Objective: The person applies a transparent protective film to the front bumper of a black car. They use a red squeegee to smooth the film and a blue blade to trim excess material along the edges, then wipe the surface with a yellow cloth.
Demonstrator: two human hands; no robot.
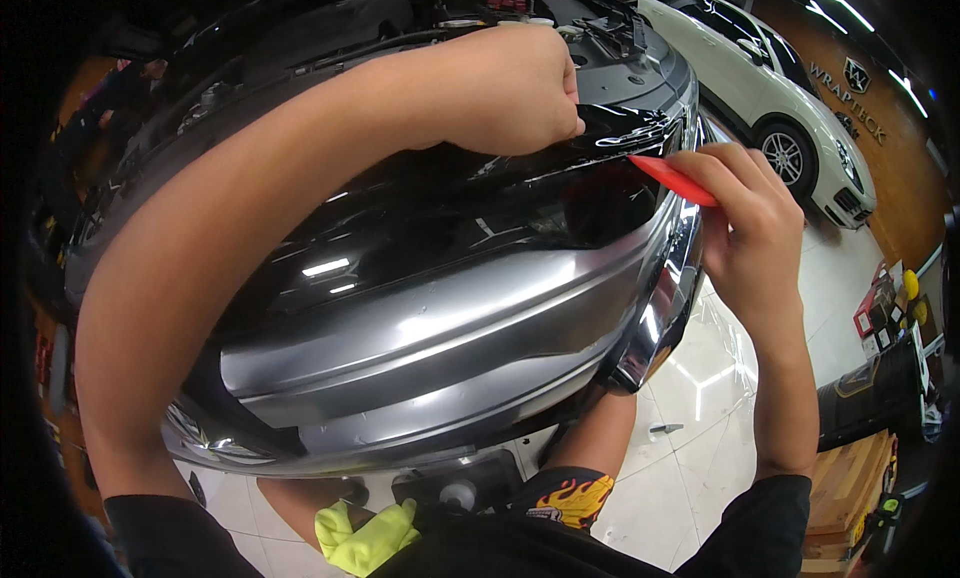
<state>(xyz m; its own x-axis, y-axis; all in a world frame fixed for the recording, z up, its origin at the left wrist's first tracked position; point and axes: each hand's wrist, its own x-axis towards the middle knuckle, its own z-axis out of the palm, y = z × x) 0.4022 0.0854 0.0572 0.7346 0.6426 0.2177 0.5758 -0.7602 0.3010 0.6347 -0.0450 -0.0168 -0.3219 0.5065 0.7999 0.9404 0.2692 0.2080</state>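
Note:
A car's curved front end fills the middle, with a glossy black panel point(400, 218) above a silver bumper section point(430, 328). My left arm reaches across it, and my left hand point(510, 88) is closed at the panel's upper right, knuckles up. Whatever its fingers pinch is hidden from this side. Shiny wrinkles of what looks like clear film point(640, 133) show just right of that hand. My right hand point(745, 203) grips a red squeegee point(680, 180), its pointed tip near the panel's right end, above a chrome-like side trim point(680, 253).
Engine bay parts point(590, 38) lie exposed beyond the panel. A white car point(760, 68) is parked at the back right. A yellow-green cloth point(365, 538) hangs by my leg. On the tiled floor lies a small grey object point(665, 428); a wooden crate point(845, 488) stands at the right.

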